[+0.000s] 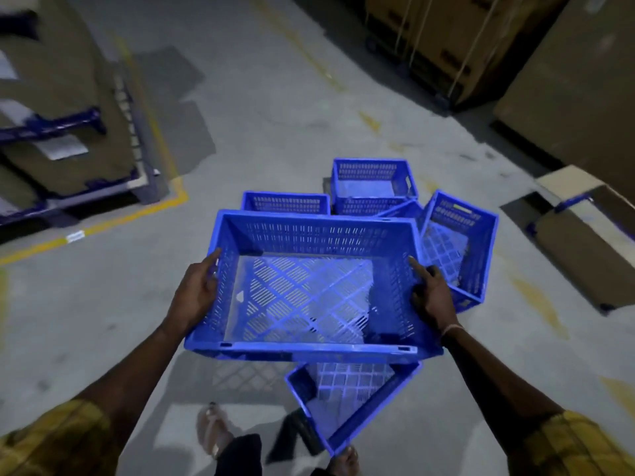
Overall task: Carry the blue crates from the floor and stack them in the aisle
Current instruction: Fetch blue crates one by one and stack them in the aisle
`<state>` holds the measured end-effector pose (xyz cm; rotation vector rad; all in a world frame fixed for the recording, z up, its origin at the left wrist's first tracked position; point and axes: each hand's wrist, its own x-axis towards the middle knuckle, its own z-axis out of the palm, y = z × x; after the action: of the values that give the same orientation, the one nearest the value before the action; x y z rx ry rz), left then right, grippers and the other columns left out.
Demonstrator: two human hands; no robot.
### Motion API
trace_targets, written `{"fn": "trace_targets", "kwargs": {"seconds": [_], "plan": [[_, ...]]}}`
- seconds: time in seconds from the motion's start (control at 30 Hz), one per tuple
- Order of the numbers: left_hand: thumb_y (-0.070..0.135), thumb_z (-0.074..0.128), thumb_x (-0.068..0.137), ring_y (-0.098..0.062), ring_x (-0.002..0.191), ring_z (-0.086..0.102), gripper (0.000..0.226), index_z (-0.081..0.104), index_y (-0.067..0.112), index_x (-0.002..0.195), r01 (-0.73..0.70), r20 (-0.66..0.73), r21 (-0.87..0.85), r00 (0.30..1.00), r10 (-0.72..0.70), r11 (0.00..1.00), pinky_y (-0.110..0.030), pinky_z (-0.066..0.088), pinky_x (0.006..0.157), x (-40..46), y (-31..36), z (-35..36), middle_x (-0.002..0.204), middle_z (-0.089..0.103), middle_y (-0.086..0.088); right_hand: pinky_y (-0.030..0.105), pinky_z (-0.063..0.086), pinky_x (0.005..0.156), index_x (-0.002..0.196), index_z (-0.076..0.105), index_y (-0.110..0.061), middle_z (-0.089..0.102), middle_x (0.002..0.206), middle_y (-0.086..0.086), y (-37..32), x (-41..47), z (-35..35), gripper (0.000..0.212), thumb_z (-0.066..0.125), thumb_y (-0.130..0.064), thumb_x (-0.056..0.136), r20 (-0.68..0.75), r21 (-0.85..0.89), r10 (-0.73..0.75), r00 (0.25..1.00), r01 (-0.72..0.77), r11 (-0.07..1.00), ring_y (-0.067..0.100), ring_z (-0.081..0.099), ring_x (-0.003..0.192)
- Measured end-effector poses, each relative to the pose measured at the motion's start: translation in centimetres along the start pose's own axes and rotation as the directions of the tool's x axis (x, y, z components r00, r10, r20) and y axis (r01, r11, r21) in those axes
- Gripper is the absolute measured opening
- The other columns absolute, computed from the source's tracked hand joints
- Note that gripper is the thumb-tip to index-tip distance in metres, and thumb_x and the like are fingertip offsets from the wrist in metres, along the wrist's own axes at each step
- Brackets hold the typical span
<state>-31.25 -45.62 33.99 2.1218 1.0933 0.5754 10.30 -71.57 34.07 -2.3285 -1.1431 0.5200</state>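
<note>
I hold an empty blue crate off the floor in front of me, open side up. My left hand grips its left wall, fingers curled over the rim. My right hand grips its right wall, index finger stretched along the rim. Under the held crate another blue crate sits on the floor by my feet. Beyond it stand more blue crates: one upright at the back, one low behind the held crate, and one tipped on its side at the right.
A blue metal rack with cardboard stands at the left inside yellow floor lines. Large cardboard boxes line the right and back. A flat carton lies on the floor at the right. Grey concrete aisle stretches ahead.
</note>
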Motion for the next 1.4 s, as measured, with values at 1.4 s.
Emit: {"fn": "trace_targets", "kwargs": {"seconds": [1.4], "plan": [[0.037,0.055,0.078,0.007,0.102,0.064,0.062,0.049,0.05,0.138,0.469,-0.745,-0.439,0.286,-0.603,0.766,-0.014,0.048,0.086,-17.0,-37.7,-55.8,0.124,0.062,0.034,0.052,0.051,0.093,0.144,0.052,-0.033,0.045,0.142,0.016,-88.2,24.6,50.2,0.063,0.048,0.003,0.093,0.467,0.384,-0.795,0.386,0.721,0.576,0.04,0.057,0.118]]}}
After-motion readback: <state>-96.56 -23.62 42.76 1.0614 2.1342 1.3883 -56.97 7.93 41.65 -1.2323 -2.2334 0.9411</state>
